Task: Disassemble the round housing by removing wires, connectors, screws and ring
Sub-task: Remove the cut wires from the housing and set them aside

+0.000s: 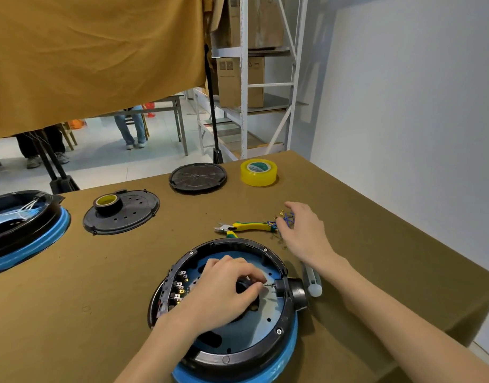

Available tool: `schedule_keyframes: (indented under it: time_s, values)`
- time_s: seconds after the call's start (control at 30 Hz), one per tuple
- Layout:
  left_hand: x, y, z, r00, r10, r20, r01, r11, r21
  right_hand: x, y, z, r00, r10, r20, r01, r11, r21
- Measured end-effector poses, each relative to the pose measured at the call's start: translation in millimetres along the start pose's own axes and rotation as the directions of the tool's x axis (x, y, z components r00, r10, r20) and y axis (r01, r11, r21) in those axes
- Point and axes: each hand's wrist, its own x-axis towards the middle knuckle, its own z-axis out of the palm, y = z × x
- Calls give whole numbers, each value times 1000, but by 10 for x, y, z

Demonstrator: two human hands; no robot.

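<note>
The left hand [226, 286] reaches inside the housing [229, 338], fingers curled and pinching a small part near its centre. The right hand [304, 233], fingers loosely spread, rests on a bundle of wires [284, 218] beyond the housing, just beside the cutters [244, 227]. The housing lies on the table [99, 299] between the forearms.

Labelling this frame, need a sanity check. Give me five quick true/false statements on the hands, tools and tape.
1. The left hand is inside the round housing. True.
2. The right hand grips the cutters. False: it is at the pile of blue wires beside the cutter handles.
3. The yellow tape roll sits on the table near its far edge. True.
4. The small tape roll lies inside the housing. False: it rests on a black cover plate.
5. Two hands are in view. True.
</note>
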Motion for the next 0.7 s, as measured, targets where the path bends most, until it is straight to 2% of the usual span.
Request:
schedule_keyframes:
  time_s: [0.07,0.17,0.3,0.53,0.7]
  values:
    - [5,13,17,999,37,3,-37,999,21,-100,-62,-21,1000,-26,-4,26,997,75]
    - [4,35,25,998,67,20,-67,998,-3,-218,-188,-48,990,-18,138,-10,979,203]
    - [30,73,16,997,81,3,-81,997,13,-386,-249,60,953,-65,295,0,977,215]
    - [41,70,31,985,152,-80,-134,972,195,-466,-195,198,964,-71,256,10,973,232]
    - [24,48,-8,988,131,-76,-120,984,134,-486,-197,209,968,-52,244,-15,964,267]
